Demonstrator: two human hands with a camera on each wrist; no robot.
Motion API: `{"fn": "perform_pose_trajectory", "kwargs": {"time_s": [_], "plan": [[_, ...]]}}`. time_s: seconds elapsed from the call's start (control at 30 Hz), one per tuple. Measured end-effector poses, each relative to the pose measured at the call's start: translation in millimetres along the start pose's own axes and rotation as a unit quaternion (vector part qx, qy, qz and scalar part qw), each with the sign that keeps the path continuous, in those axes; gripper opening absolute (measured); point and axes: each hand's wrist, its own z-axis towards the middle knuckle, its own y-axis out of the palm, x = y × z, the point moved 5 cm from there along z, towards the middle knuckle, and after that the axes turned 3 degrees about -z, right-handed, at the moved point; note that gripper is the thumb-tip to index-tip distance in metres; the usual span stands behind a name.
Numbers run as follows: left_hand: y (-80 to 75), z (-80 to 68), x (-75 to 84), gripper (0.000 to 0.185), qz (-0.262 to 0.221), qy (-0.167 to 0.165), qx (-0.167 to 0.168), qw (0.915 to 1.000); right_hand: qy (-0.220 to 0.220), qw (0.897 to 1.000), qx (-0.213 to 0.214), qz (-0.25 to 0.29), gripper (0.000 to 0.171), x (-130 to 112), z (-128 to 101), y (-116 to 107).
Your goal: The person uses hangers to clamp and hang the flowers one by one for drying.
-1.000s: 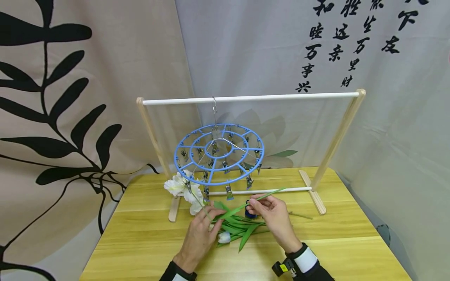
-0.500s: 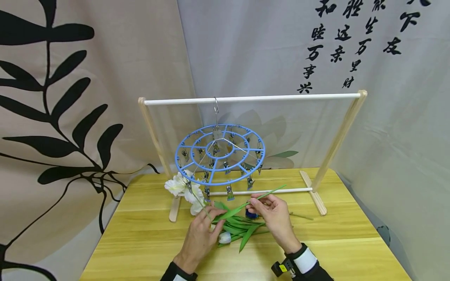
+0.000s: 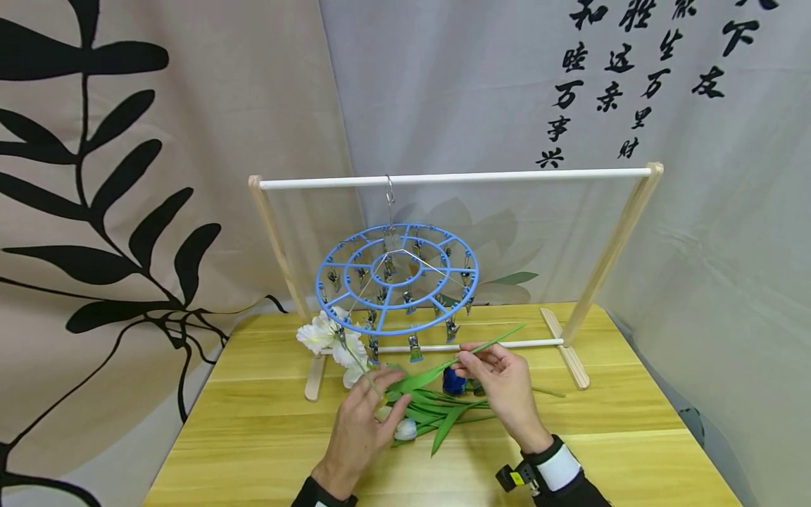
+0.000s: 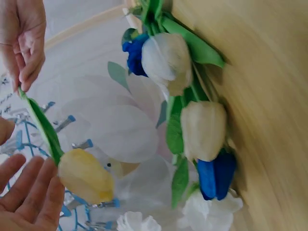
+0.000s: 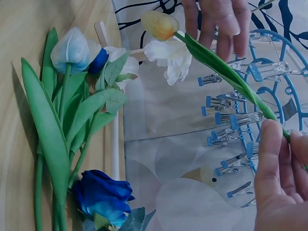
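My right hand (image 3: 503, 387) pinches the green stem of a yellow tulip (image 5: 159, 25) between thumb and fingertips. The tulip lies slantwise in the air above the table, its bloom (image 4: 85, 177) beside my left hand (image 3: 364, 426). The left hand's fingers are loosely extended near the bloom and leaf, gripping nothing; in the left wrist view they spread just beside the tulip's base. Beneath both hands lies a bunch of artificial flowers: a pale blue-white tulip (image 5: 70, 50), a cream tulip (image 4: 204, 130), a blue tulip (image 4: 216, 175), and a blue rose (image 5: 103, 195).
A round blue clip hanger (image 3: 395, 331) with several metal clips hangs from the white bar (image 3: 507, 176) of a wooden-legged rack behind the hands. White flowers (image 3: 323, 334) hang from a clip at its left front. All stand on a wooden table (image 3: 253, 422) before fabric curtains.
My right hand has moved slightly right and up, carrying the tulip stem. My left fingers have loosened and straightened from the tulip. The blue rose shows more below the right hand.
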Motion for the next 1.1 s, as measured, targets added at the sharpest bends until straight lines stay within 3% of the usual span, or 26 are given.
{"fn": "perform_pose_trajectory", "kwargs": {"time_s": [0.27, 0.5, 0.63, 0.87, 1.1], "plan": [[-3.8, 9.0, 12.7, 0.065, -0.039, -0.017, 0.044, 0.9981, -0.031, 0.999, -0.011, -0.023, 0.03, -11, -2, -3], [-2.2, 24.0, 25.6, 0.072, -0.038, -0.058, 0.044, 0.9966, -0.038, 0.999, -0.021, -0.033, 0.029, -14, -3, -2], [-0.8, 31.5, 28.1, 0.072, -0.045, -0.1, 0.04, 0.9932, -0.045, 0.998, -0.03, -0.041, 0.027, -16, -3, -1], [1.2, 43.2, 27.0, 0.061, -0.128, -0.193, 0.017, 0.9726, -0.055, 0.997, -0.043, -0.044, 0.022, -20, -4, 4], [3.6, 51.3, 25.9, 0.054, -0.196, -0.254, 0.016, 0.947, -0.071, 0.995, -0.048, -0.055, 0.021, -25, -5, 7]]}}
